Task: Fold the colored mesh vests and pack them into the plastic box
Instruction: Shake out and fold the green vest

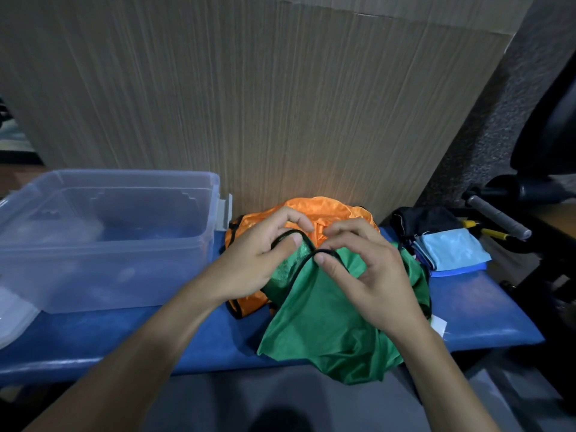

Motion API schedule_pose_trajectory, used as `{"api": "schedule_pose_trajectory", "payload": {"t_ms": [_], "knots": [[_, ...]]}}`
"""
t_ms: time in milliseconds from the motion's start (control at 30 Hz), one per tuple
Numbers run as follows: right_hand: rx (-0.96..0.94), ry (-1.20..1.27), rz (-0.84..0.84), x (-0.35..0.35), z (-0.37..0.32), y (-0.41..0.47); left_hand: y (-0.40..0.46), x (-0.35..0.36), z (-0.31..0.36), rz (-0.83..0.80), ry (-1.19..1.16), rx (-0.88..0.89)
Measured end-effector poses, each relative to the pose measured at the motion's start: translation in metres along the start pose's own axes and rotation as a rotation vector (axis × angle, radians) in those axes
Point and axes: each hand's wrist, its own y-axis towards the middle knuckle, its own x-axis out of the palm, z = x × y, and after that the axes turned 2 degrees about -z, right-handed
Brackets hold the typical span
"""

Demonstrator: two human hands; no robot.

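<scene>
Over the blue counter (pixel 486 319), the left hand (pixel 258 260) and right hand (pixel 371 275) each pinch the black-trimmed edge of the green vest (pixel 327 332), which drapes past the front edge beside the orange vest (pixel 311 210), the clear plastic box (pixel 103 244) standing to the left.

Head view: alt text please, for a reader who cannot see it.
Both hands, left hand and right hand, pinch the black-trimmed edge of a green vest over a blue bench, with an orange vest bunched behind it. A clear plastic box stands open to the left, no vest in it.
</scene>
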Motion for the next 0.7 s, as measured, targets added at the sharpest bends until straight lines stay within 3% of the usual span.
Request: {"api": "schedule_pose_trajectory", "payload": {"t_ms": [367, 467, 700], "knots": [[-0.017, 0.15, -0.051, 0.007, -0.014, 0.004, 0.003, 0.008, 0.016, 0.004, 0.092, 0.078], [-0.017, 0.108, -0.043, -0.003, -0.018, 0.011, 0.002, 0.004, 0.022, 0.027, 0.016, 0.07], [-0.016, 0.303, 0.001, -0.069, -0.063, 0.05, -0.008, -0.022, 0.059, 0.013, -0.16, 0.129]]}}
